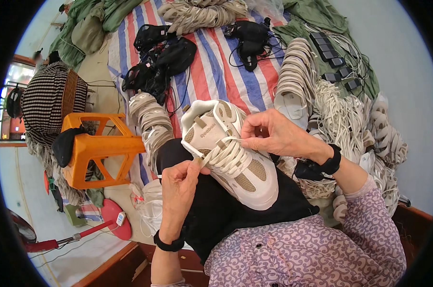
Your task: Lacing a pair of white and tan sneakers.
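A patterned shirt (283, 248) lies below the fingers (185, 170), the left hand (179, 185) seemingly pinching lace (232, 159), the beige shoe (255, 189) lap-supported between the hands, presumably for steadiness, and the right hand (277, 136) pinching lace, perhaps tensioning it.

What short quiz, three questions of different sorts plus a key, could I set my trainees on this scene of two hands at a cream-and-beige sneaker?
1. True or false: the cream-and-beige, round-toed sneaker rests on the black fabric covering the person's lap.

2. What does the bare right hand pinch?
a) a wooden brush
b) a flat, cream-coloured shoelace
c) a metal needle

3. Fill in the gap: the orange plastic stool stands on the person's ____ side.

Key: 1. True. 2. b, the shoelace. 3. left.
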Demonstrator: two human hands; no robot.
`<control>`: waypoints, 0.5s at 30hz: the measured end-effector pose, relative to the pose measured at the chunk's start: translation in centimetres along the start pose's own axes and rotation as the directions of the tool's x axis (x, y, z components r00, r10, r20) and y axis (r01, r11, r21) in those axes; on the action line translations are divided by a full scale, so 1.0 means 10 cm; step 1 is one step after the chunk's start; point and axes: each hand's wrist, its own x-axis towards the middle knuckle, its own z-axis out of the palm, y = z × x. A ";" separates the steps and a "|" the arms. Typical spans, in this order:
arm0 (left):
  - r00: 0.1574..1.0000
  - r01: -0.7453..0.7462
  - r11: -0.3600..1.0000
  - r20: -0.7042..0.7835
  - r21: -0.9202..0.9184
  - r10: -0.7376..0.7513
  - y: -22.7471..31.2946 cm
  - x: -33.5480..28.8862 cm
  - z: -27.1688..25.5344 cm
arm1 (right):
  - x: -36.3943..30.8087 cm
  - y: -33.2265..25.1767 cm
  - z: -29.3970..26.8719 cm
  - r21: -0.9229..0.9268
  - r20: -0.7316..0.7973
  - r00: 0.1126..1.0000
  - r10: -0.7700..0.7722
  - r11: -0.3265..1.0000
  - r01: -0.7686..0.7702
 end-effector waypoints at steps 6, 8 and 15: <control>0.997 0.010 0.999 0.082 -0.048 -0.006 0.09 0.05 -0.10 | 0.08 -0.17 -0.11 0.068 0.007 0.969 0.246 0.967 -0.246; 0.999 0.009 1.000 0.053 -0.024 -0.008 0.09 0.06 -0.12 | 0.11 -0.19 -0.13 -0.011 0.034 0.934 0.357 0.934 -0.356; 1.000 -0.005 1.000 0.007 -0.022 0.005 0.05 0.03 -0.12 | 0.19 -0.09 -0.24 0.256 0.250 0.932 0.263 0.910 -0.326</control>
